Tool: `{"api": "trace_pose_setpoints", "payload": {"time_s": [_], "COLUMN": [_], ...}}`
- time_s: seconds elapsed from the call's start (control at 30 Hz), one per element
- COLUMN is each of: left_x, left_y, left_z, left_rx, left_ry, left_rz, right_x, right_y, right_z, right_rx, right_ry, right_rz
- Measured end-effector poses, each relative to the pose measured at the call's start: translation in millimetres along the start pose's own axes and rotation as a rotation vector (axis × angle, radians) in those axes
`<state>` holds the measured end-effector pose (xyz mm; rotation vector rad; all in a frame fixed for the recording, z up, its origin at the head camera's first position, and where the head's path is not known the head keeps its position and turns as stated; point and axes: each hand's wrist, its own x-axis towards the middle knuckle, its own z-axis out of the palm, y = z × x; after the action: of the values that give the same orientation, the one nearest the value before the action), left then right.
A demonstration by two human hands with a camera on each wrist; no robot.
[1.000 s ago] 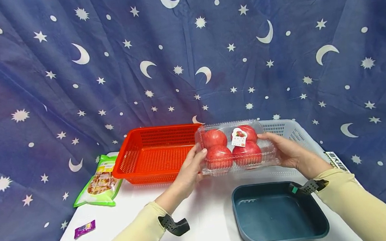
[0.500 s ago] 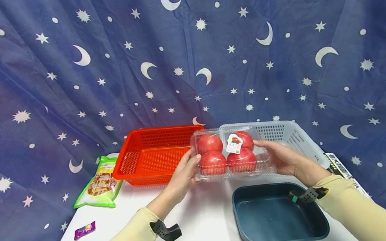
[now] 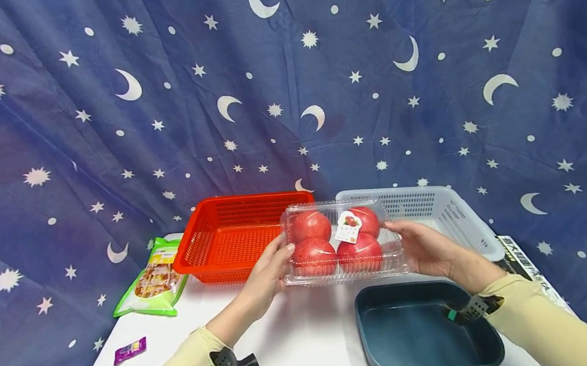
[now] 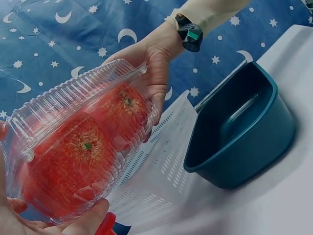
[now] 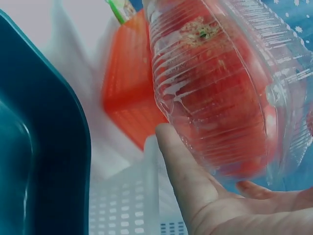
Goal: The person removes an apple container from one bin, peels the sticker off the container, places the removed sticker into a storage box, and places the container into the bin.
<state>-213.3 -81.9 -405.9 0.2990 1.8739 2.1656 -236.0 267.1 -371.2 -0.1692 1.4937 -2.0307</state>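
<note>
Clear box: up off the tabletop (image 3: 299, 353), held level between two hands, its ribbed plastic rim (image 3: 346, 276) facing me.
Fruit: four red fruits (image 3: 315, 256) in two rows inside, a white label (image 3: 348, 227) on the lid above them.
Left hand (image 3: 264, 277): clamped on the box's left end, thumb up along the side.
Right hand (image 3: 429, 247): clamped on the other end, fingers round the corner.
Baskets: a red one (image 3: 230, 271) behind and to the left, a white one (image 3: 459, 226) behind and to the right.
Tub: dark teal (image 3: 420, 336), on the tabletop near the white basket, beneath the right forearm.
Far left: a green-edged snack bag (image 3: 151, 282) beside the red basket; a small purple packet (image 3: 130, 350) nearer.
Backdrop: a blue curtain (image 3: 284, 84) of moons and stars.
</note>
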Motion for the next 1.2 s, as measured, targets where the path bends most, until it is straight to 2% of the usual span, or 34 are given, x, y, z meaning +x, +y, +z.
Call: {"api": "trace_pose_setpoints", "payload": {"time_s": [0.4, 0.7, 1.0, 1.2], "left_x": [-21.9, -41.0, -60.6, -74.9], "left_y": [1.3, 3.0, 1.1, 0.4], "left_z": [-20.0, -37.3, -52.9, -66.0], "left_rx": [-0.033, 0.000, 0.012, 0.028], "left_ry": [-0.012, -0.017, -0.018, -0.043], "left_rz": [-0.018, -0.036, -0.085, -0.127], "right_x": [6, 11, 14, 14], "right_y": [16, 27, 45, 53], "right_z": [20, 40, 61, 74], "right_rx": [0.031, 0.029, -0.014, -0.063], "right_ry": [-0.046, -0.062, 0.014, 0.020], "right_rz": [0.018, 0.035, 0.064, 0.081]}}
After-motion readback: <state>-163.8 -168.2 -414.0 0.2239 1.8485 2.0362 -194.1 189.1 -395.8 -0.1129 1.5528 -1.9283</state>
